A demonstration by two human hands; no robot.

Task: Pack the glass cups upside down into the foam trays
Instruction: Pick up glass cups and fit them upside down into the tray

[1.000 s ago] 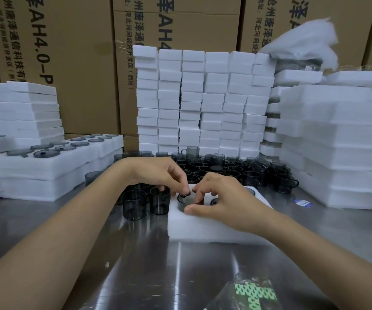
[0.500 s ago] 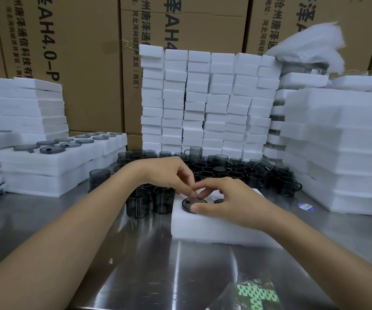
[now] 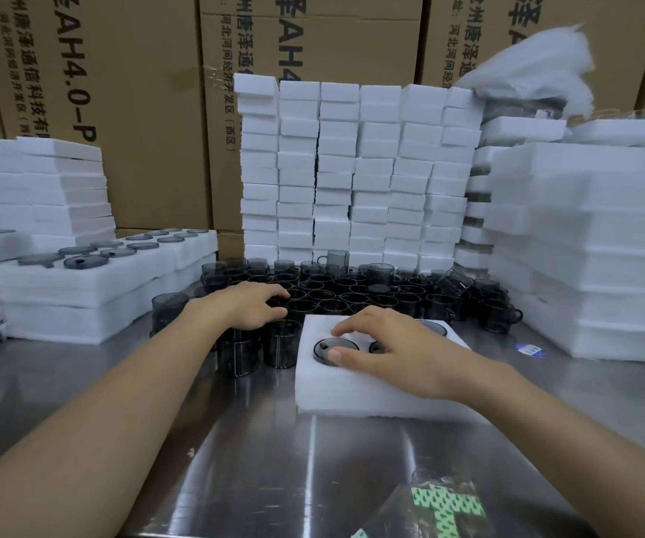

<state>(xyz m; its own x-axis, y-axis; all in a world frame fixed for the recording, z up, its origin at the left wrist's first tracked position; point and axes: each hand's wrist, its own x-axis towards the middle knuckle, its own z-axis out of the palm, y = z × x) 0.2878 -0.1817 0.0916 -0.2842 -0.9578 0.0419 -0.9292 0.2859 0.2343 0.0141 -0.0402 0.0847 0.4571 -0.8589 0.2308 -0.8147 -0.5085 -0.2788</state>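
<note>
The near worktop [image 3: 274, 460] is open steel in front of the foam tray [image 3: 352, 398], apart from a plastic bag [image 3: 441, 506] at the near edge (right of centre). Behind the tray, crowded glass cups [image 3: 352, 293] fill the way to a wall of foam blocks [image 3: 352, 168]. Tall foam stacks [image 3: 585, 246] close the right side, and filled trays [image 3: 92, 289] close the left.

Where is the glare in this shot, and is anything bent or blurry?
Head view: glare streaks run down the steel table in front of the foam tray. Head view: the cardboard boxes tilt outward at both sides, which is wide-angle distortion. Head view: the foam stacks at right look washed out, and the plastic bag at the bottom edge is soft.
</note>
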